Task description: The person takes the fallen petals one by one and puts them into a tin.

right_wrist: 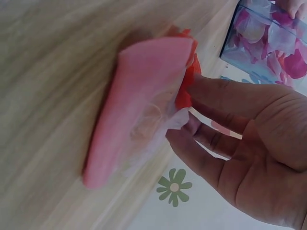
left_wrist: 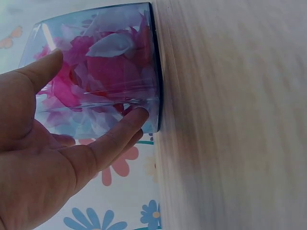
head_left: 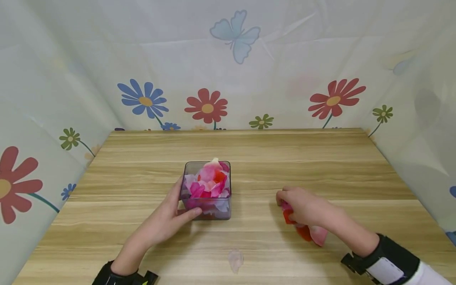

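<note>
A clear, smoky square box (head_left: 223,209) stands on the wooden table, heaped with pink, red and white artificial petals (head_left: 210,182). My left hand (head_left: 165,217) holds the box at its left near corner, thumb on the front wall and fingers along the left side, as the left wrist view also shows. To the right, my right hand (head_left: 306,206) pinches petals at the table surface. Red fabric petals (right_wrist: 184,88) are between its thumb and fingers in the right wrist view. A large pink petal (right_wrist: 139,72) lies just beyond them; the fingertips are partly hidden in the head view.
One pale, see-through petal (head_left: 235,260) lies near the table's front, between the two hands. The wooden table (head_left: 256,150) runs back to a white curtain (head_left: 171,59) printed with flowers and a butterfly, which also hangs along both sides.
</note>
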### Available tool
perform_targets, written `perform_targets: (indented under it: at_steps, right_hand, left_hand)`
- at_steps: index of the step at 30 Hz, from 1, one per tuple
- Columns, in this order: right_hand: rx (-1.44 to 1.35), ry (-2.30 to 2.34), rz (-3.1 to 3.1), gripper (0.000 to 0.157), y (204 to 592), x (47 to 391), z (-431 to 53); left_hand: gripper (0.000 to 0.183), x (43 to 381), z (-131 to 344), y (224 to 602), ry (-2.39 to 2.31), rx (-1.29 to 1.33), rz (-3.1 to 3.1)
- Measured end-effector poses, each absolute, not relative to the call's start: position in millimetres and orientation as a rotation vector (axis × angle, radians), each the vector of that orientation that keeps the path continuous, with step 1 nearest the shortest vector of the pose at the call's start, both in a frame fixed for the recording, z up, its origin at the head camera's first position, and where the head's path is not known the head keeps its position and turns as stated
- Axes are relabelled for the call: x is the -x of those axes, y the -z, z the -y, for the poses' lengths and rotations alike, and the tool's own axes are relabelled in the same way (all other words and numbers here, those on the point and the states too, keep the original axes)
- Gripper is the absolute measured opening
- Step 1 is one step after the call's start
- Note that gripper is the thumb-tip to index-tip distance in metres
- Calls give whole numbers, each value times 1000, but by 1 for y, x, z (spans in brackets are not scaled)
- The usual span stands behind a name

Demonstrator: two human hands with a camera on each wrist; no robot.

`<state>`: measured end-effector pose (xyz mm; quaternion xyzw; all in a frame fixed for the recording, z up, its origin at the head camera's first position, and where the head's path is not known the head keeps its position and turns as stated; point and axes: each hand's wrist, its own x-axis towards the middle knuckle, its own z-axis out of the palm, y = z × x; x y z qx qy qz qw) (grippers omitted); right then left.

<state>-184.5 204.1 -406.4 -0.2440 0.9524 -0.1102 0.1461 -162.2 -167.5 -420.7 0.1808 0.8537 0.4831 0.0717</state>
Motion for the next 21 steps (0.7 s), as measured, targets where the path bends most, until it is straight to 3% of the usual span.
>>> perform_targets:
  at_steps: [21]
  right_hand:
    - [835, 550, -2826, 26, 411, 186, -210]
  left_hand:
    - [98, 162, 167, 420, -1439, -546, -2576]
